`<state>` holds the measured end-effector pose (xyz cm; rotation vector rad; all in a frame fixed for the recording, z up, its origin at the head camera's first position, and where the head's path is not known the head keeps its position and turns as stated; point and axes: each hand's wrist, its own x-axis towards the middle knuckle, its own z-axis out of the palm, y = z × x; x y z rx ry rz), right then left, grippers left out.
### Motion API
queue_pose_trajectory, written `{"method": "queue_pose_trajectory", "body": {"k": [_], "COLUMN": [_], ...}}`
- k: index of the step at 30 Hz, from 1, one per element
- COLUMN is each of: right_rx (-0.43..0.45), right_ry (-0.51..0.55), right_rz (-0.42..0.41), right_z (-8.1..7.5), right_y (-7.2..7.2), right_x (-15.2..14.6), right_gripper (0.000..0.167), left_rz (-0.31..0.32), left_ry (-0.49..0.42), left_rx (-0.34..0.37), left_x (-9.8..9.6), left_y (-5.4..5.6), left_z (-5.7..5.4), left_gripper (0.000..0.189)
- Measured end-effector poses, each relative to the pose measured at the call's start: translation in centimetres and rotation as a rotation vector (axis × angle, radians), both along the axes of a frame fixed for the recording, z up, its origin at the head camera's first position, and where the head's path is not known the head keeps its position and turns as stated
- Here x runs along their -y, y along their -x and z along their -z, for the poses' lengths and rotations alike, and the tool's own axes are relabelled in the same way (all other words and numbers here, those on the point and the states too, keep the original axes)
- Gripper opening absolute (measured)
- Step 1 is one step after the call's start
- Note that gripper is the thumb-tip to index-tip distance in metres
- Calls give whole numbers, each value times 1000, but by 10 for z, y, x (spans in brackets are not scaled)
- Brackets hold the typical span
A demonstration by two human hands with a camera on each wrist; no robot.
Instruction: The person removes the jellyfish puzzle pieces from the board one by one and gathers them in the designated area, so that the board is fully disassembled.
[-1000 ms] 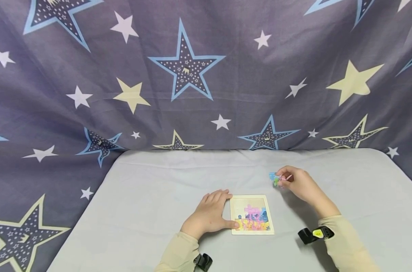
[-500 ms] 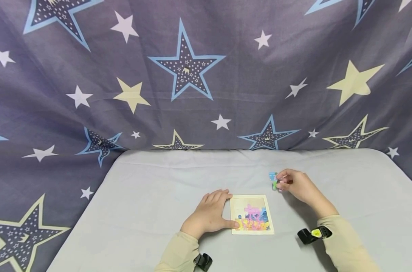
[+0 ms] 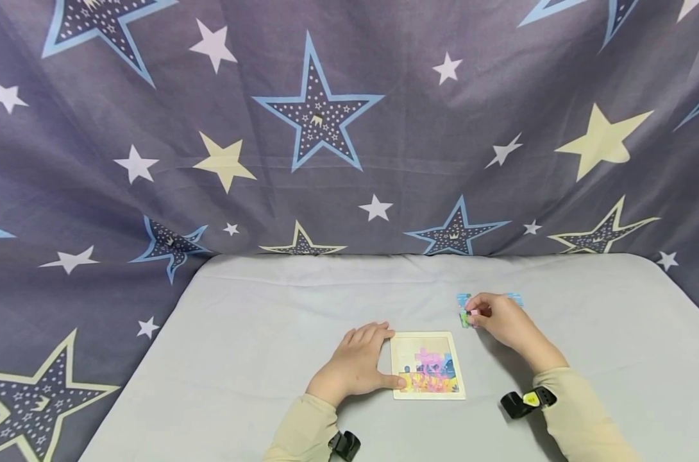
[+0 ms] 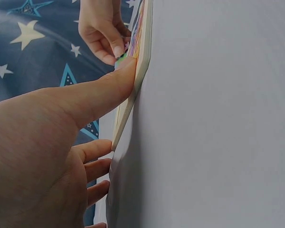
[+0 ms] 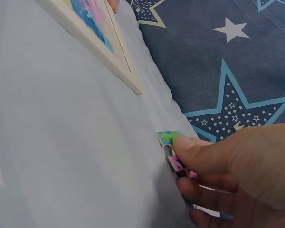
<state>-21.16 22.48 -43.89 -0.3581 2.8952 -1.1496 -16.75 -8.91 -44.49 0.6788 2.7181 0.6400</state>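
Note:
A square puzzle tray [image 3: 428, 396] with a pale frame lies on the grey-covered table, its lower part filled with pink, yellow and blue pieces. My left hand [image 3: 354, 364] rests along its left side, fingers spread at the upper left corner and thumb on the lower left part. Up and to the right of the tray, my right hand [image 3: 508, 324] pinches a pink puzzle piece [image 5: 176, 164] between thumb and fingers, low over the cloth. A green puzzle piece [image 5: 168, 137] lies by the thumb tip. The right fingers partly hide the pieces around them.
A blue puzzle piece [image 3: 462, 299] lies left of the right fingertips, and more blue pieces [image 3: 515, 299] show behind the right hand. A dark curtain [image 3: 338, 192] with stars hangs along the table's far edge.
My right hand has shifted slightly, and the pink piece has come down toward the green one. Blue pieces behind the hand have come into view. The left hand and tray stay put.

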Motion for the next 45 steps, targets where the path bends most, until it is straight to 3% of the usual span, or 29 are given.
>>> {"method": "queue_pose_trajectory", "body": {"k": [5,14,24,28,37,38,40,45], "right_rx": [1,-9,6,-21,-55,-56,-45,22], "right_ry": [-14,-10,-41,-25,58,57,54,67], "right_rz": [6,15,12,-41,-245,-263,-289,-338], "right_z": [1,3,-11,-16,-19,-19,-19,-20], "right_y": [-1,-1,-5,-9,-13,-14,-16,-21], "right_x": [1,2,11,17,28,30,33,43], "right_gripper": [9,11,13,15,15,15,15,12], "left_rz": [0,1,10,15,0,-5,-4,5], "left_ry": [-10,5,-14,-10,1,-6,-2,-3], "left_rx": [-2,10,-9,-15,23,20,7,-4], "left_x": [0,-1,0,1,-1,-1,-1,0], "left_y": [1,-5,-5,-4,-6,-5,-2,-3], "left_z": [3,-13,-8,-6,-15,-11,-7,-7], "left_gripper": [91,91,90,90,89,90,90,91]}}
